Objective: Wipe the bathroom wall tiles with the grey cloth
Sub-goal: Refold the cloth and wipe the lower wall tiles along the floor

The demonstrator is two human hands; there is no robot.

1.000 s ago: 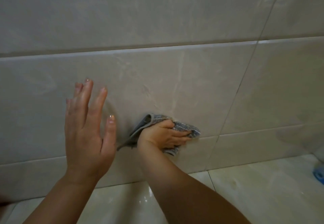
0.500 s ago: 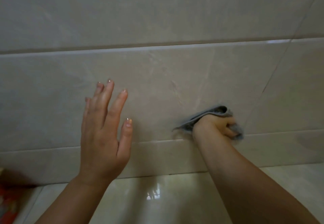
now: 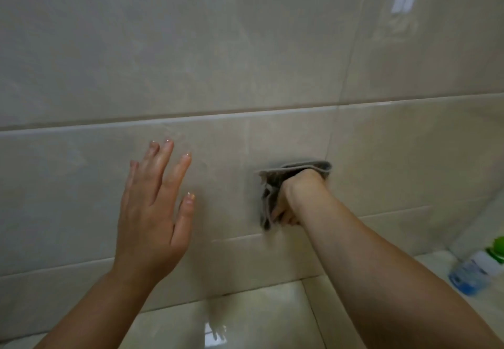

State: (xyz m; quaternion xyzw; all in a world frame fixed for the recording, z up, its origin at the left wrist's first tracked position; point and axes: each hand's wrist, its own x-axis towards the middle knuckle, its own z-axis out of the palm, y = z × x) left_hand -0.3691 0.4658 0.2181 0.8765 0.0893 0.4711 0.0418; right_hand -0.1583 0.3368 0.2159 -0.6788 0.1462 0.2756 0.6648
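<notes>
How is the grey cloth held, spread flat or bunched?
Bunched: the grey cloth hangs in folds, gripped by the right hand against a wall tile.

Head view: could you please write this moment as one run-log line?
phase: wiping | right hand: grips grey cloth against wall tiles | left hand: open, fingers straight | far right: bottle

Beige, faintly veined wall tiles; a grey cloth; a blue-and-white bottle with green at the floor's right edge.
</notes>
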